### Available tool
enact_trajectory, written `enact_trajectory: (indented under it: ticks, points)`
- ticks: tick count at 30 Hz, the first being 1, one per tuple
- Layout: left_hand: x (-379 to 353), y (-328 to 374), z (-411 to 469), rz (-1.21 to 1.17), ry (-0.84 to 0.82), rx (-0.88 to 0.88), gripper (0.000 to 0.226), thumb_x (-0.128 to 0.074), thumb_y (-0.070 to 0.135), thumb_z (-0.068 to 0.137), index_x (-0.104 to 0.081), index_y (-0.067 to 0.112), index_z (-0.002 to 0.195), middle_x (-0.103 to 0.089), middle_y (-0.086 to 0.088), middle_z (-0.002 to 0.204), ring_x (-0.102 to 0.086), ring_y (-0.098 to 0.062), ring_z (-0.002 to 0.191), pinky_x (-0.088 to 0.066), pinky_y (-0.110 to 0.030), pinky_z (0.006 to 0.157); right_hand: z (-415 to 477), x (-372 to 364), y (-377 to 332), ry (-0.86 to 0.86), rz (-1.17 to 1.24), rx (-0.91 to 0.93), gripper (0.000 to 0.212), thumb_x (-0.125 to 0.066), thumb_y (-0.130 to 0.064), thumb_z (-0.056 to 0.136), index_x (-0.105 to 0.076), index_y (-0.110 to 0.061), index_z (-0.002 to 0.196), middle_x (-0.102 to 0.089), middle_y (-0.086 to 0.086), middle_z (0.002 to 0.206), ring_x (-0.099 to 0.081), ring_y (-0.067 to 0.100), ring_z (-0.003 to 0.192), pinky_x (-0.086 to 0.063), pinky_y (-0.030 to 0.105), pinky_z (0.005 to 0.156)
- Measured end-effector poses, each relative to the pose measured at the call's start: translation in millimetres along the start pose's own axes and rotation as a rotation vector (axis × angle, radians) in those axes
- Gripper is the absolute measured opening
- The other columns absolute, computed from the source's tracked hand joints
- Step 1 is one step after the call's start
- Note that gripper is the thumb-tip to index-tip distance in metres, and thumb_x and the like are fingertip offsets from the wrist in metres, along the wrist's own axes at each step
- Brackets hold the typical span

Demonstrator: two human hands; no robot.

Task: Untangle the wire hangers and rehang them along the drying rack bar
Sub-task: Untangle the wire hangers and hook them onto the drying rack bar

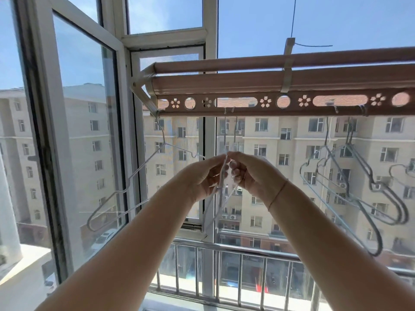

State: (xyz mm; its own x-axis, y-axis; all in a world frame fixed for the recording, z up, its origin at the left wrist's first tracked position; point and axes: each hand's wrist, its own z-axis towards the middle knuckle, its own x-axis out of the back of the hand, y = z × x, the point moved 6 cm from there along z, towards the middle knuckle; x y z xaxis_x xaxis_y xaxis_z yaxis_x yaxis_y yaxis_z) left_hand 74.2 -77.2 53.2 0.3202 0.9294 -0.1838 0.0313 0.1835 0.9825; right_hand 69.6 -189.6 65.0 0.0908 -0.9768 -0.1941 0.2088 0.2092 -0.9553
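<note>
Reaching up beneath the drying rack bar (269,112), a person worked on a pair of white wire hangers (220,190) that hung edge-on from the long slot near the bar's middle, their two hooks caught on its lower lip. The left hand (205,177) pinched the wires just under the necks, thumb and fingertips closed on them. The right hand (250,173) met it from the other side, its fingers curled around the same wires, so that both hands grasped the pair close together. A thin bracelet (278,194) circled the right wrist.

At the bar's left end a single white hanger (134,173) hung by itself, tilted, with its lower shoulder swung toward the open window sash (56,131). Farther right, a cluster of pale blue hangers (352,185) dangled from the bar in a tangle, their frames crossing and looped through one another; how many there were could not be told. Below, a metal railing (235,250) ran across the window, and beyond the glass stood beige apartment blocks (292,135) under a blue sky.
</note>
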Motion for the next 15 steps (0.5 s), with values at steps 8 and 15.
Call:
enact_trajectory:
  ticks: [8, 15]
  points:
    - [3.9, -3.0, 13.6, -0.071, 0.037, -0.02, 0.02, -0.06, 0.018, 0.088, -0.06, 0.009, 0.069, -0.062, 0.001, 0.05, -0.054, -0.01, 0.051, -0.038, -0.021, 0.053, 0.9, 9.1, 3.8, 0.047, 0.139, -0.039, 0.015, -0.055, -0.008, 0.087, -0.057, -0.009, 0.073, -0.063, 0.001, 0.052, -0.059, 0.008, 0.044, -0.047, 0.016, 0.044]
    - [16.8, -2.6, 21.3, -0.132, 0.107, -0.061, 0.011, -0.064, 0.014, 0.084, -0.065, 0.005, 0.078, -0.063, -0.003, 0.063, -0.055, -0.011, 0.055, -0.043, -0.02, 0.049, -5.5, 19.4, 1.3, 0.094, 0.204, 0.051, 0.016, -0.056, -0.004, 0.087, -0.061, -0.003, 0.072, -0.064, 0.004, 0.054, -0.058, 0.008, 0.045, -0.048, 0.016, 0.044]
